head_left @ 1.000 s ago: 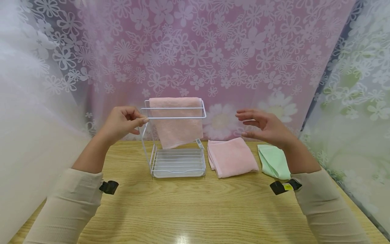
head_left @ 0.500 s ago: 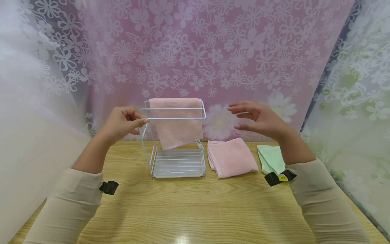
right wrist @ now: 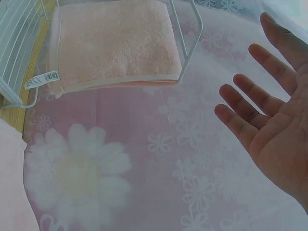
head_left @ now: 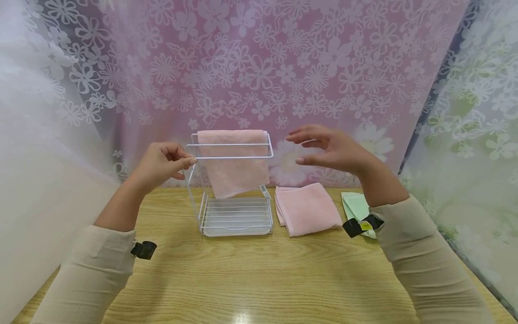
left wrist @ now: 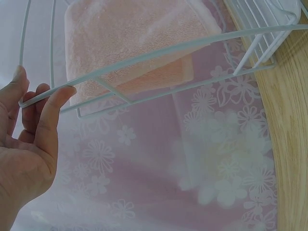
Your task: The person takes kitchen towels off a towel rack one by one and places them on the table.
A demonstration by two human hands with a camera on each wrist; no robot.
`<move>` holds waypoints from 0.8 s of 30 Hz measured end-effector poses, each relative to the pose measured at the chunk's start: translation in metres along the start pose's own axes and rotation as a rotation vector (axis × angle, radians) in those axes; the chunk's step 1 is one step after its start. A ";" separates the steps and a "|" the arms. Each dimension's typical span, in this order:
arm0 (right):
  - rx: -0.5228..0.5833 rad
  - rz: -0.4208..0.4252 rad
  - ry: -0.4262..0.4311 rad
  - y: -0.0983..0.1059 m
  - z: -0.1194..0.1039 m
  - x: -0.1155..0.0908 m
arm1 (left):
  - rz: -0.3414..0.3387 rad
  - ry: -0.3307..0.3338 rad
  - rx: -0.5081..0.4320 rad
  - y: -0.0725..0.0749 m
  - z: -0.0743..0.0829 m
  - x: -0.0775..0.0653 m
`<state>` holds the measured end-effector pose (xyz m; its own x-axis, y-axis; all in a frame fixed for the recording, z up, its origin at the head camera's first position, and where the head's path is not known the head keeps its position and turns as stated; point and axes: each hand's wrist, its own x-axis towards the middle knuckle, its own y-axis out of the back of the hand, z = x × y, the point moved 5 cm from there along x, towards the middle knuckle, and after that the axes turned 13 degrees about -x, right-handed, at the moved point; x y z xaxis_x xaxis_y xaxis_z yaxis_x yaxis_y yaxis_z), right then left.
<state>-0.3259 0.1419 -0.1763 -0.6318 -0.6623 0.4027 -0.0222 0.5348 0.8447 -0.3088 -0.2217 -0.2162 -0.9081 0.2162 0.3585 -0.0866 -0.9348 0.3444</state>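
A white wire rack stands on the table, with a pink towel draped over its rear top bar. My left hand pinches the rack's upper left corner; in the left wrist view the thumb and fingers close round the white wire. To the right of the rack my right hand is in the air, holding nothing, its fingers loosely extended toward the rack. The right wrist view shows those fingers spread apart from the hanging towel, which has a barcode label at its lower corner.
A folded pink towel lies right of the rack. Farther right a folded green cloth is partly hidden by my right wrist. The rack's base holds a shallow tray. A flowered curtain hangs right behind the wooden table.
My right hand has moved left and slightly up, nearer the rack, and its wrist now covers part of the green cloth. The left hand keeps its hold on the rack.
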 end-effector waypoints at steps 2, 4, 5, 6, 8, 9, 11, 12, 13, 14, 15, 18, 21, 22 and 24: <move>-0.006 -0.008 0.011 -0.001 -0.002 0.005 | -0.001 -0.002 0.000 0.000 0.000 0.000; -0.008 -0.013 0.021 -0.001 -0.005 0.010 | -0.001 -0.004 0.000 0.000 0.000 -0.001; -0.012 -0.017 0.025 -0.001 -0.006 0.012 | -0.001 -0.006 0.001 0.000 0.000 -0.001; -0.018 -0.022 0.026 -0.001 -0.007 0.015 | 0.000 -0.007 0.001 0.000 0.000 -0.001; -0.024 -0.034 0.024 -0.002 -0.008 0.020 | 0.001 -0.007 0.001 0.000 0.000 -0.001; -0.026 -0.041 0.021 -0.002 -0.009 0.023 | 0.001 -0.007 0.001 0.000 0.000 -0.001; -0.039 -0.057 0.015 -0.003 -0.011 0.028 | 0.001 -0.004 0.000 0.000 0.000 -0.001; -0.047 -0.064 0.009 -0.004 -0.012 0.031 | 0.001 -0.002 -0.001 0.000 0.000 -0.001; -0.050 -0.070 0.007 -0.004 -0.012 0.033 | 0.001 0.001 -0.003 0.000 0.000 -0.002; -0.051 -0.074 0.009 -0.004 -0.013 0.035 | 0.001 0.002 -0.004 0.000 0.000 -0.002; -0.054 -0.078 0.010 -0.005 -0.013 0.037 | 0.000 0.003 -0.004 0.000 0.000 -0.002; -0.052 -0.085 0.014 -0.006 -0.014 0.043 | 0.000 0.002 -0.004 0.000 0.000 -0.002; -0.044 -0.087 0.007 -0.007 -0.015 0.048 | -0.001 -0.002 -0.004 0.000 0.000 -0.002; -0.044 -0.090 0.001 -0.008 -0.014 0.050 | -0.001 -0.003 -0.004 0.000 0.000 -0.003; -0.043 -0.098 -0.014 -0.010 -0.013 0.053 | -0.001 -0.003 -0.006 0.000 0.000 -0.003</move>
<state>-0.3490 0.0943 -0.1585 -0.6386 -0.7032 0.3125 -0.0516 0.4443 0.8944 -0.3063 -0.2225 -0.2170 -0.9069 0.2183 0.3604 -0.0905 -0.9362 0.3396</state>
